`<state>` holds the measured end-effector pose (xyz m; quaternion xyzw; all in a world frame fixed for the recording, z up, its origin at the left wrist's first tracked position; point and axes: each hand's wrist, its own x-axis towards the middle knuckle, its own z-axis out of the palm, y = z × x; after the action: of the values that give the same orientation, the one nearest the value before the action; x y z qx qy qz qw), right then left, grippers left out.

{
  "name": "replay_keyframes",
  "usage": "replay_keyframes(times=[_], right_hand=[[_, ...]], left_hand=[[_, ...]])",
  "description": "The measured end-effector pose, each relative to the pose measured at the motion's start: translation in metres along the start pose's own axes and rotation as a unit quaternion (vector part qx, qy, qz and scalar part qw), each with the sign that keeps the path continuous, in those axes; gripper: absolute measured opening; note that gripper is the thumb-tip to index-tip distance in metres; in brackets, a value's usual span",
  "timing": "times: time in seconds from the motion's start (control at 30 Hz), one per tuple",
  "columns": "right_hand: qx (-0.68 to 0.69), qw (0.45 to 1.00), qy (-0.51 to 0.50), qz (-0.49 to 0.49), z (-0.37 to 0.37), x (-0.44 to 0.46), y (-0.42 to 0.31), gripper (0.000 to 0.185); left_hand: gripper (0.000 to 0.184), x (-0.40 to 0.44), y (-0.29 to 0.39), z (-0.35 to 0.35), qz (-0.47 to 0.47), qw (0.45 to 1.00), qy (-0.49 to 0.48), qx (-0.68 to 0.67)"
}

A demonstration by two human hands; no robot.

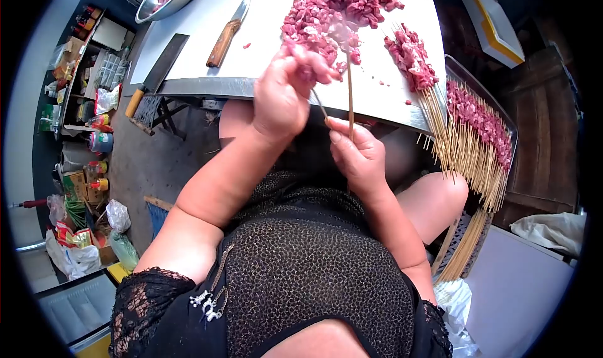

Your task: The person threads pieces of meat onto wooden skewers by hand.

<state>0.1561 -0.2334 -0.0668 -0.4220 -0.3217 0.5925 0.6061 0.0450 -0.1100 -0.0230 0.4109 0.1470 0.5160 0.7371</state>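
Note:
My left hand (282,97) is raised at the table's front edge, its fingers curled round a piece of raw meat (306,73) and partly blurred. Lower and to the right, my right hand (359,154) pinches thin skewers. One skewer (350,97) stands nearly upright, its upper end blurred in front of the meat pile. Another skewer (320,103) slants up toward my left fingers. Behind both hands lies a heap of cut raw meat (352,3). Several loaded meat skewers (411,59) rest on the right of the table, their bare ends over the edge.
On the white table (195,50) lie a cleaver (164,62) and a wooden-handled knife (229,31), near a metal bowl (169,0). A tray (512,128) at the right holds many loaded skewers. Bare skewers (465,248) lie below it. Cluttered shelves (78,62) stand at the left.

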Motion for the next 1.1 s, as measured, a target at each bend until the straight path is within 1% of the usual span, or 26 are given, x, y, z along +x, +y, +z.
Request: replay_keyframes(times=[0.07,0.1,0.13,0.17,0.2,0.23,0.27,0.33,0.37,0.43,0.47,0.5,0.53,0.57,0.6,0.67,0.7,0.77,0.87,0.93,1.03,1.1], right_hand=[[0.042,0.999,0.022,-0.012,-0.001,0.001,-0.008,0.026],[0.022,0.998,0.044,-0.034,-0.004,0.002,-0.014,0.026],[0.017,0.996,0.07,-0.052,-0.012,0.004,-0.013,0.025],[0.015,0.993,0.098,-0.063,-0.02,0.004,-0.015,0.025],[0.013,0.989,0.126,-0.074,-0.027,0.004,-0.017,0.025],[0.029,0.988,0.129,-0.086,-0.035,0.004,-0.017,0.024],[0.044,0.985,0.132,-0.098,-0.042,0.004,-0.017,0.024],[0.04,0.985,0.135,-0.099,-0.048,0.0,-0.015,0.024],[0.029,0.986,0.139,-0.087,-0.05,-0.002,-0.014,0.024],[0.003,0.986,0.147,-0.077,-0.052,-0.004,-0.013,0.024],[0.004,0.986,0.148,-0.077,-0.054,-0.006,-0.012,0.024],[0.012,0.987,0.141,-0.074,-0.057,-0.007,-0.01,0.024],[0.019,0.988,0.133,-0.071,-0.058,-0.008,-0.008,0.024],[0.018,0.991,0.117,-0.066,-0.059,-0.008,-0.006,0.024],[0.019,0.991,0.113,-0.064,-0.059,-0.009,-0.005,0.024],[-0.034,0.994,0.087,-0.06,-0.056,-0.009,-0.004,0.024],[-0.033,0.995,0.076,-0.054,-0.056,-0.009,-0.002,0.025],[-0.045,0.995,0.073,-0.047,-0.057,-0.008,0.001,0.024],[-0.068,0.994,0.081,-0.039,-0.056,-0.01,-0.003,0.024],[-0.075,0.994,0.081,-0.022,-0.058,-0.011,-0.005,0.024],[-0.102,0.991,0.079,-0.037,-0.06,-0.013,-0.003,0.024],[-0.098,0.991,0.082,-0.033,-0.059,-0.016,-0.005,0.024]], left_hand=[[0.012,-0.011,-0.014,0.011,-0.043,0.999,0.003,-0.011],[0.019,-0.013,-0.015,0.02,-0.063,0.997,-0.019,0.051],[0.025,-0.007,-0.019,0.018,-0.095,0.987,-0.062,0.115],[0.028,-0.001,-0.015,0.019,-0.088,0.964,-0.073,0.238],[0.034,0.006,-0.008,0.022,-0.08,0.927,-0.083,0.357],[0.039,0.02,-0.008,0.014,0.021,0.862,-0.08,0.5],[0.031,0.03,-0.005,0.008,0.073,0.747,-0.08,0.655],[0.021,0.04,0.001,0.021,-0.01,0.587,-0.118,0.801],[0.021,0.043,-0.003,0.018,-0.007,0.587,-0.117,0.801],[0.016,0.045,-0.012,0.015,0.045,0.537,-0.152,0.829],[0.016,0.047,-0.014,0.012,0.045,0.536,-0.154,0.829],[0.016,0.048,-0.006,0.017,0.004,0.64,-0.117,0.759],[0.016,0.049,-0.001,0.018,-0.037,0.733,-0.077,0.675],[0.016,0.051,-0.004,0.006,-0.045,0.835,-0.04,0.547],[0.021,0.051,-0.001,0.007,-0.091,0.935,0.007,0.344],[0.025,0.048,0.006,0.011,-0.114,0.969,0.04,0.214],[0.025,0.047,0.005,0.01,-0.11,0.969,0.044,0.215],[0.027,0.044,0.0,0.006,-0.118,0.99,0.022,0.07],[0.027,0.041,-0.005,0.004,-0.131,0.99,0.042,0.043],[0.025,0.04,-0.005,0.009,-0.121,0.99,0.046,0.055],[0.024,0.041,-0.003,0.013,-0.114,0.987,0.057,0.097],[0.023,0.042,-0.002,0.013,-0.102,0.989,0.085,0.066]])
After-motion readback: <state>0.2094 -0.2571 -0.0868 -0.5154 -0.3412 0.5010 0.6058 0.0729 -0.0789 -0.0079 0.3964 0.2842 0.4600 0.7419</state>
